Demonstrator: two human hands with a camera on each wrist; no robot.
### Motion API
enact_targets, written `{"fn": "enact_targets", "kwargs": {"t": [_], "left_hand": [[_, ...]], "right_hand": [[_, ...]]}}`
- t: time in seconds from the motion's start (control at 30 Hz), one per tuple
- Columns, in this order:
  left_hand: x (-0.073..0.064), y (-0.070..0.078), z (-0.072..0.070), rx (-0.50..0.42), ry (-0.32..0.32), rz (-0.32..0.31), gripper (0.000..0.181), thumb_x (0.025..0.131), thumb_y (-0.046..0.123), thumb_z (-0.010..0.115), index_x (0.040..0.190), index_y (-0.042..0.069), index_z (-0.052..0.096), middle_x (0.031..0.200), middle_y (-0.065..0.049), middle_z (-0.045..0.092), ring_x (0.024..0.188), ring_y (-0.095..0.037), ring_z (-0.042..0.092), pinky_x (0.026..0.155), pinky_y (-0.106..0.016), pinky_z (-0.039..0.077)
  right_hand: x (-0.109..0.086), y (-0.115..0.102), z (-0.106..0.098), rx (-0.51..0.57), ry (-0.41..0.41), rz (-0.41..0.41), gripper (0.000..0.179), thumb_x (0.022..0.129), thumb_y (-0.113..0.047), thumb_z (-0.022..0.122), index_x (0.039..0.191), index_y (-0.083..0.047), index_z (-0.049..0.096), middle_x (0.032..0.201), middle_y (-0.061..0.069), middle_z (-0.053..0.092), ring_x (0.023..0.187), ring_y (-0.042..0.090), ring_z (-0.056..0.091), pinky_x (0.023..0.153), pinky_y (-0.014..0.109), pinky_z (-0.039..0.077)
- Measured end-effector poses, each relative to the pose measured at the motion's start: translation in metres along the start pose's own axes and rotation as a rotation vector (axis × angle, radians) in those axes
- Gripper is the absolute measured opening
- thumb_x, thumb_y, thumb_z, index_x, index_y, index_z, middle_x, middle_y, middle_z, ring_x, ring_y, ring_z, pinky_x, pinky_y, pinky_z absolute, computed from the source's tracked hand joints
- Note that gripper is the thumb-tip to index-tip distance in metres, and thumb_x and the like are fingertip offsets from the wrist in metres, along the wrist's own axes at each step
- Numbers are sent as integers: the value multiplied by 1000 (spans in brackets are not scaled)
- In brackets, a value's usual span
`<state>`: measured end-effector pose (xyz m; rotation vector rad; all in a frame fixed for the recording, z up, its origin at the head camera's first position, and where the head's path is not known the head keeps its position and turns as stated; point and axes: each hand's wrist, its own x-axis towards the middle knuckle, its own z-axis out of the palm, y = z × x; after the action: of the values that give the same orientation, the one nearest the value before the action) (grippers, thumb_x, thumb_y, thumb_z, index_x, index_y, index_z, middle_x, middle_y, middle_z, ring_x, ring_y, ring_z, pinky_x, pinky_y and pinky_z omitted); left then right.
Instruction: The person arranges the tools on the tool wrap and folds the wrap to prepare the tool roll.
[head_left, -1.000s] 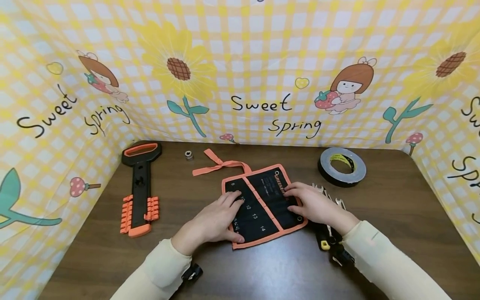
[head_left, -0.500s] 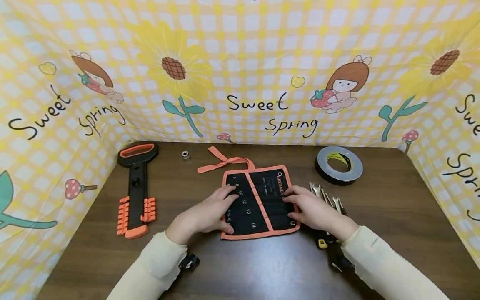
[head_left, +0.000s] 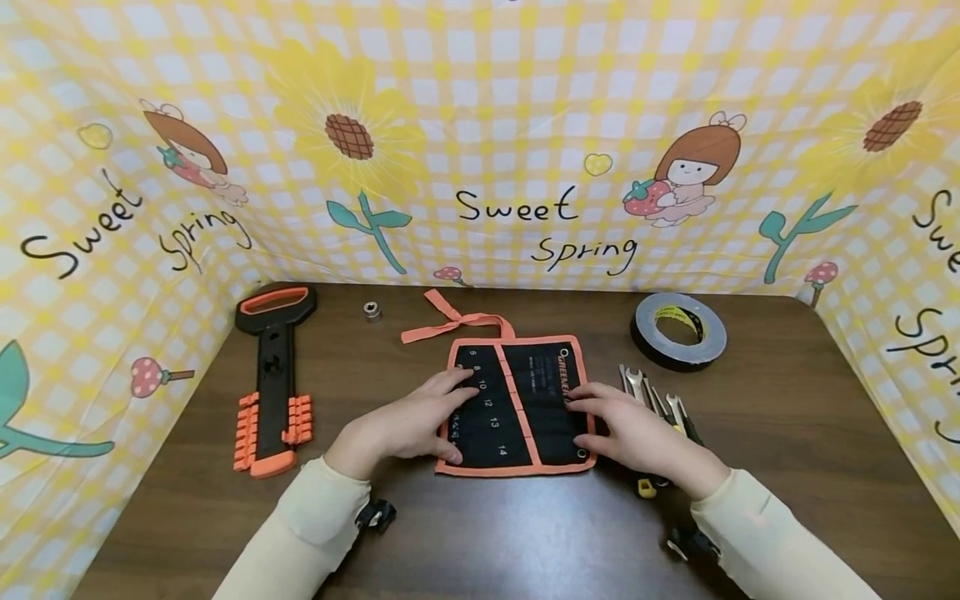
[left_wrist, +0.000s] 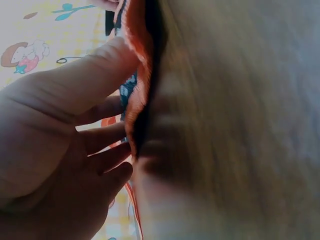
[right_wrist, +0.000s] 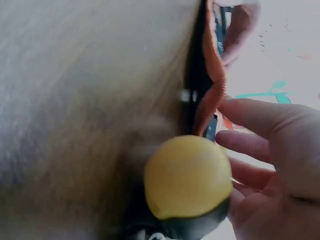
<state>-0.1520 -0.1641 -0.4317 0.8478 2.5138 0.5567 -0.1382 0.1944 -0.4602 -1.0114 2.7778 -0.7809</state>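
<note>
Black fabric pouch (head_left: 542,417), orange-trimmed, numbered, spread on the counter (head_left: 525,533); orange tie (head_left: 483,320) trailing from its far edge. Left hand (head_left: 408,422): thumb and fingers apart, touching the pouch's left side. Right hand (head_left: 633,429): thumb and fingers apart, touching its right side. Wrenches (head_left: 634,382), partly hidden: just right of the pouch. Tape roll (head_left: 678,355): beyond the pouch, rightward. Metal socket (head_left: 372,312): beyond it, leftward. Black-and-orange rack (head_left: 273,375): well left of the pouch.
</note>
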Motion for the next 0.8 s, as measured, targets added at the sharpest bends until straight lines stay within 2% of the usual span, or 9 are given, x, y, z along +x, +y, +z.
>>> {"fn": "enact_targets", "kwargs": {"t": [0.07, 0.2, 0.53, 0.8], "left_hand": [[0, 1, 1, 0, 3, 14, 92, 90, 30, 90, 164, 4, 43, 178, -17, 24, 167, -40, 19, 132, -58, 29], [-2, 4, 2, -10, 10, 30, 95, 91, 37, 89, 166, 5, 39, 179, -16, 24, 167, -38, 19, 133, -58, 28], [-5, 10, 11, 15, -23, 36, 98, 90, 42, 89, 165, 3, 39, 179, -17, 22, 168, -40, 17, 133, -59, 28], [-4, 7, 14, 29, -2, 25, 98, 89, 46, 89, 165, 6, 42, 180, -13, 22, 168, -37, 19, 132, -58, 30]], "right_hand": [[-3, -13, -12, 35, 4, 42, 42, 99, -25, 80, 133, -2, 74, 143, 14, 68, 131, 37, 66, 105, 58, 56], [-11, -21, -21, 24, 49, 96, 41, 99, -20, 80, 134, -1, 73, 139, 14, 71, 129, 35, 69, 107, 57, 56], [-34, -15, -29, -6, 176, 91, 34, 96, -15, 82, 129, -6, 76, 127, 7, 77, 119, 30, 73, 99, 56, 59], [-55, -10, -32, -39, 295, 103, 33, 90, -13, 88, 121, -7, 79, 118, 4, 79, 101, 26, 76, 87, 45, 64]]}}
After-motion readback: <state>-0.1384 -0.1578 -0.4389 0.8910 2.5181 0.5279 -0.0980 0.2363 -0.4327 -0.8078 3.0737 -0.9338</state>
